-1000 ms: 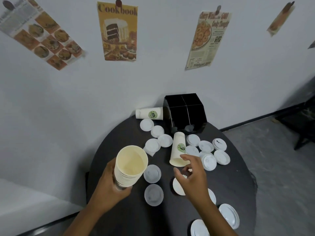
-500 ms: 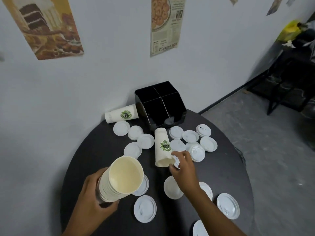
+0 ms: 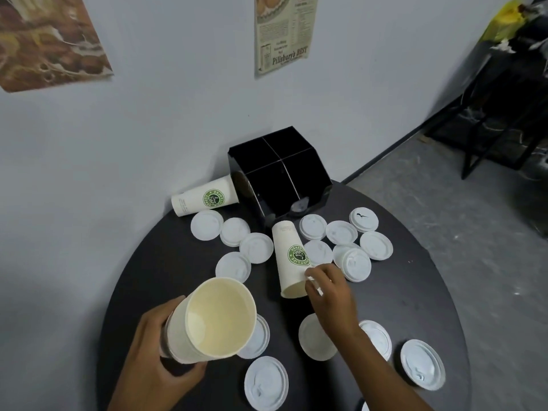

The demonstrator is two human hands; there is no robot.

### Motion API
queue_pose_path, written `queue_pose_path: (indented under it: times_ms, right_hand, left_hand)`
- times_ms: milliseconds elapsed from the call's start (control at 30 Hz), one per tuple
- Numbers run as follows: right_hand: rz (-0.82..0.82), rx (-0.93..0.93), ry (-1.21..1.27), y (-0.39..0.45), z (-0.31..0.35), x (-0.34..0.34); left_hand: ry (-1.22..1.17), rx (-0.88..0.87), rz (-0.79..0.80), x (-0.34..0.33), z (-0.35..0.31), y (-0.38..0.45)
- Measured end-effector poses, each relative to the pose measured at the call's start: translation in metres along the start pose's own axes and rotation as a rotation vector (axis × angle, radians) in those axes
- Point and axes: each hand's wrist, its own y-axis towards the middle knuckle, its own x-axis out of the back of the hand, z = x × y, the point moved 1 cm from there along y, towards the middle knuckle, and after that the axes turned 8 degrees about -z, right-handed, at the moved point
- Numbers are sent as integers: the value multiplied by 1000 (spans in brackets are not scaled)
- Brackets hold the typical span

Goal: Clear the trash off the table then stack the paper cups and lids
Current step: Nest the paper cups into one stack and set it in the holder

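The left hand [image 3: 154,348] is curled round a stack of paper cups [image 3: 207,321], its grip wrapped about the lower part of the stack, thumb across the near side. The stack is tilted, its open mouth turned up toward the camera, and it hangs above the near left part of the round dark worktop [image 3: 415,298].

The right hand [image 3: 330,295] reaches to a single paper cup [image 3: 292,259] that lies on its side in the middle of the worktop, mouth toward the person and base pointing at the black box [image 3: 278,176]. Its fingertips [image 3: 310,275] are bent and touch the cup's wall near the rim, on the cup's right side. Whether this grip has closed round the cup or only touches it, I cannot tell.

The black box, split into four compartments, stands at the far edge of the worktop against the wall. Just left of the box a second cup [image 3: 204,197] lies on its side, its mouth touching or nearly touching the box.

White lids [image 3: 256,247] lie scattered flat on the worktop: a loose row left of the lying cup, a cluster right of it in front of the box, and more near the person's forearm and under the held stack. One lid [image 3: 363,219] at the far right of the cluster bears a small dark mark.

Right of the box, a poster [image 3: 284,34] hangs on the wall, and a dark frame [image 3: 504,114] stands on the grey floor.
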Motion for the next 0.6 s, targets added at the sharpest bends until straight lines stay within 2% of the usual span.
queue_pose_path:
  times_ms: [167, 333, 600]
  right_hand:
    - [-142, 32, -6, 12, 7, 23]
    - [-211, 51, 82, 28, 26, 60]
    - [-279, 254, 129, 53, 68, 142]
  left_hand:
    - [-1, 9, -5, 6, 0, 5]
    - [21, -1, 0, 10, -6, 6]
    - [107, 42, 11, 18, -8, 6]
